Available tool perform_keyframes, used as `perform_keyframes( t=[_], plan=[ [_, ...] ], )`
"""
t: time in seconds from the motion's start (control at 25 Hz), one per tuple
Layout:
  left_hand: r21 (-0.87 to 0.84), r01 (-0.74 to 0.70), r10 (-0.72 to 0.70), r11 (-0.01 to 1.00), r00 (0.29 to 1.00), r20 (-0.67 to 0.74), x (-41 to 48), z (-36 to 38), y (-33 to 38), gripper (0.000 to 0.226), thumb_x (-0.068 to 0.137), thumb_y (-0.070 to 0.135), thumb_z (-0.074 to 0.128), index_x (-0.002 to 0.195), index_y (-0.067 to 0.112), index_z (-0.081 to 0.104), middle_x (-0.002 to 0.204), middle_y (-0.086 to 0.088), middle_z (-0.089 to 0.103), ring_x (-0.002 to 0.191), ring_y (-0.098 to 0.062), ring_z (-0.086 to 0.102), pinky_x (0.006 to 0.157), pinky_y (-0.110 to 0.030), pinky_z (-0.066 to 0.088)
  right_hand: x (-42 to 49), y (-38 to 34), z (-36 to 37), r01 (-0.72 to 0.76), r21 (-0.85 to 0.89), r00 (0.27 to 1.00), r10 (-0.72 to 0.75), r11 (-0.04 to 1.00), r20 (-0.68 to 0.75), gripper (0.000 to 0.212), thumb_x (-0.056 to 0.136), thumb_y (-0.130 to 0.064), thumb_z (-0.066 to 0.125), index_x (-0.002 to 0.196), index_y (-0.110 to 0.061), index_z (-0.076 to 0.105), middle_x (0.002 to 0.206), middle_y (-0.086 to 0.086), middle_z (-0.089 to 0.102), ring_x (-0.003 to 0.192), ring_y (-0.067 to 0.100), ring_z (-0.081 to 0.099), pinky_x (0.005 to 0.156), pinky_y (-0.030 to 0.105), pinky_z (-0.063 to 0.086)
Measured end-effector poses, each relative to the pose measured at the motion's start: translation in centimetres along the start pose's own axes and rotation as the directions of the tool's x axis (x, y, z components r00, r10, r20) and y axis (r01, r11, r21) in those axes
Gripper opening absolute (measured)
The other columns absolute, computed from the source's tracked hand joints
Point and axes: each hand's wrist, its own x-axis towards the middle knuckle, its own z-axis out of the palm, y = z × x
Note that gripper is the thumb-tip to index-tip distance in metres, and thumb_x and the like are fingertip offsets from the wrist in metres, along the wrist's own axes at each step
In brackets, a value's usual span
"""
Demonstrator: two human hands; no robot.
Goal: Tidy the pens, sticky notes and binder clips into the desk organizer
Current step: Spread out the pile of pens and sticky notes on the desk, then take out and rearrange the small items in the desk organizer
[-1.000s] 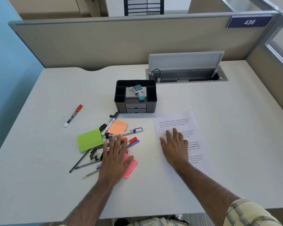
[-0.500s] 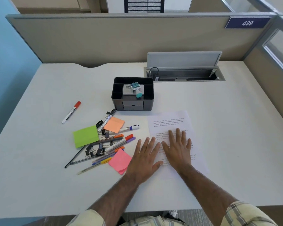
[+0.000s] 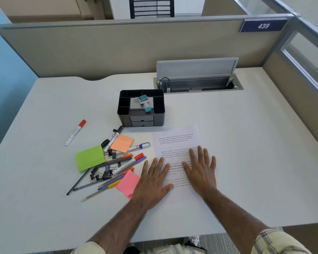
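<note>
From the head camera, both hands lie flat and spread, holding nothing: the left hand (image 3: 152, 182) at the left edge of a printed white paper sheet (image 3: 176, 142), its heel just beside a pink sticky-note pad (image 3: 128, 183), the right hand (image 3: 200, 167) pressed on the sheet itself.

The black plastic desk organizer (image 3: 141, 109) stands just beyond the sheet, its outer compartments apparently bare, though their floors are in shadow.

Left of the hands lies the loose heap: slim pens and markers (image 3: 125, 164), small black binder clips (image 3: 101, 174), a green sticky-note pad (image 3: 90, 157) and an orange one (image 3: 121, 143). A red-capped white marker (image 3: 75, 132) lies well apart.

All should be light. Pens are stiff but roll, so pinch mid-barrel. Pads flex; take them by opposite edges. Clips tangle; lift them by the wire handles.
</note>
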Motion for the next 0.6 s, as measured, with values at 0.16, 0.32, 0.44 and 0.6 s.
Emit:
perform_keyframes(
  t=[0.16, 0.32, 0.44, 0.6],
  plan=[
    [-0.087, 0.069, -0.079, 0.994, 0.99, -0.118, 0.5, -2.6, -2.4, 0.071, 0.102, 0.063, 0.011, 0.16, 0.023, 0.02, 0.17, -0.003, 0.007, 0.157, -0.022, 0.0, 0.125, -0.052, -0.003, 1.5, -2.1, -2.3, 0.105, 0.038, 0.983, -0.098, 0.994, -0.152, 0.051, 0.105, -0.047, 0.037, 0.148, -0.02, 0.044, 0.165, 0.009, 0.024, 0.152, 0.03, 0.019, 0.123, 0.056, 0.003],
    [-0.139, 0.171, -0.21, 0.976, 0.91, -0.357, 2.9, -7.4, -8.6, 0.052, 0.104, 0.044, 0.043, 0.145, 0.013, 0.05, 0.156, -0.01, 0.042, 0.147, -0.028, 0.035, 0.123, -0.053, 0.016, 5.2, -6.0, -5.9, 0.291, 0.078, 0.914, -0.253, 0.953, -0.318, 0.033, 0.099, -0.025, 0.06, 0.131, -0.014, 0.063, 0.148, 0.013, 0.051, 0.131, 0.032, 0.052, 0.114, 0.052, 0.033],
    [-0.178, 0.257, -0.306, 0.95, 0.877, -0.369, 5.8, -11.1, -13.4, 0.051, 0.103, 0.04, 0.048, 0.148, 0.015, 0.046, 0.156, -0.007, 0.042, 0.146, -0.024, 0.035, 0.122, -0.05, 0.02, 8.7, -9.6, -8.7, 0.415, 0.048, 0.845, -0.365, 0.909, -0.391, 0.036, 0.093, -0.01, 0.066, 0.129, -0.016, 0.064, 0.137, 0.014, 0.058, 0.112, 0.033, 0.062, 0.1, 0.049, 0.046],
    [-0.172, 0.251, -0.295, 0.953, 0.897, -0.328, 9.6, -14.8, -17.6, 0.058, 0.101, 0.041, 0.053, 0.152, 0.018, 0.038, 0.16, -0.006, 0.037, 0.147, -0.023, 0.032, 0.121, -0.047, 0.022, 12.8, -13.8, -11.8, 0.498, -0.117, 0.808, -0.509, 0.859, -0.298, 0.054, 0.091, -0.003, 0.06, 0.14, -0.025, 0.053, 0.142, 0.011, 0.048, 0.107, 0.029, 0.059, 0.096, 0.047, 0.047]
  ],
)
